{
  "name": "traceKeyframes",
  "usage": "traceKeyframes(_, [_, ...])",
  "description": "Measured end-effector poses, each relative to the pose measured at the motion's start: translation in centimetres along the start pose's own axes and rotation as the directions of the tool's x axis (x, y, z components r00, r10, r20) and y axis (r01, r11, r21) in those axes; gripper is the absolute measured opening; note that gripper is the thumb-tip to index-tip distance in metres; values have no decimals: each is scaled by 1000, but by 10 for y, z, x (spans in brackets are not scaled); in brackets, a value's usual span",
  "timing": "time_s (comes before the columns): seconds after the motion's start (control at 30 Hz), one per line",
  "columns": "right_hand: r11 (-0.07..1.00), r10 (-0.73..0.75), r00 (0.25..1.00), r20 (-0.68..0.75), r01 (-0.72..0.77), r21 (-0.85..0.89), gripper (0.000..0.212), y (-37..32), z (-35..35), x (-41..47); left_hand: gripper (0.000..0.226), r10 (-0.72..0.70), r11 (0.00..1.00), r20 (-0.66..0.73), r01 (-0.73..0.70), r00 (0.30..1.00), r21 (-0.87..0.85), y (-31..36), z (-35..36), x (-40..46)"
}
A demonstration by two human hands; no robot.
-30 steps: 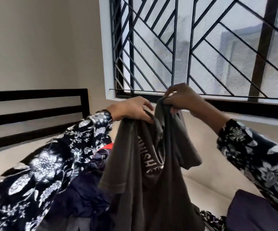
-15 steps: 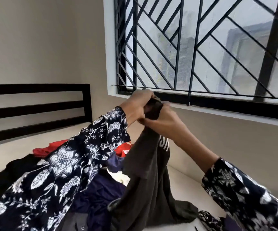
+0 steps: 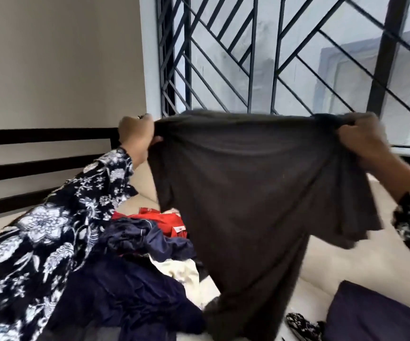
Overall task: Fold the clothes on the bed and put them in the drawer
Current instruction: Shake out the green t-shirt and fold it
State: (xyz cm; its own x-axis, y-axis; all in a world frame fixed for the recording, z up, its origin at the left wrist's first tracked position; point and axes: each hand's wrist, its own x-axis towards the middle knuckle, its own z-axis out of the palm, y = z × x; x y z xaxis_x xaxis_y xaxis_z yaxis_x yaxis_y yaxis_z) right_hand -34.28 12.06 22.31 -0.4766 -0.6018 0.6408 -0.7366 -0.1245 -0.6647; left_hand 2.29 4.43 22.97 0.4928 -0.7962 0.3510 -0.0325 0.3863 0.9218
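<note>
Since the earlier frame, hands have parted: left hand and right hand each grip a corner of the grey shirt, stretched horizontally between them, hanging over the bed.

Dark grey shirt — spread wide, hanging above bed.
</note>
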Motion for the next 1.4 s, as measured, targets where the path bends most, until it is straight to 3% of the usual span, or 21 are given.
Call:
traceKeyframes(0.1, [1000,-27,1000,-14,26,-14,28,5,-18,10,10,22,1000,66,-21,998,-18,3,-3,7])
traceKeyframes(0.2, [996,38,998,-54,-34,86,32,-1,-33,27,25,226,935,121,-250,967,250,18,-1,10])
traceKeyframes(0.27, [986,82,994,-71,-70,152,36,-1,-47,44,41,362,829,185,-407,913,383,32,-4,5])
traceKeyframes(0.4, [976,54,997,-54,-41,212,19,-3,-69,59,62,515,694,360,-625,778,357,50,-22,4])
traceKeyframes(0.53, [953,20,999,43,-32,300,3,-16,-84,54,29,563,571,462,-727,685,381,69,-40,3])
traceKeyframes(0.67, [918,1,998,59,-24,395,2,-31,-103,55,35,619,408,455,-758,640,509,90,-45,5])
traceKeyframes(0.83, [897,5,1000,-28,8,441,10,-47,-122,71,31,715,343,416,-800,562,492,118,-51,3])
traceKeyframes(0.97, [885,-17,998,-60,43,463,26,-55,-134,76,30,709,326,426,-797,562,508,139,-52,6])
traceKeyframes(1.13, [873,8,999,-46,15,488,85,-29,-147,111,31,663,368,461,-794,589,485,151,-45,3])
traceKeyframes(1.27, [882,65,998,-23,-46,470,98,-18,-138,109,36,612,396,497,-782,615,481,148,-30,7])
traceKeyframes(1.33, [890,69,998,12,-67,452,75,-9,-125,105,37,600,417,499,-777,625,472,137,-16,13])
traceKeyframes(1.4, [900,89,996,24,-91,426,77,3,-111,106,38,568,429,508,-760,648,489,125,-5,18])
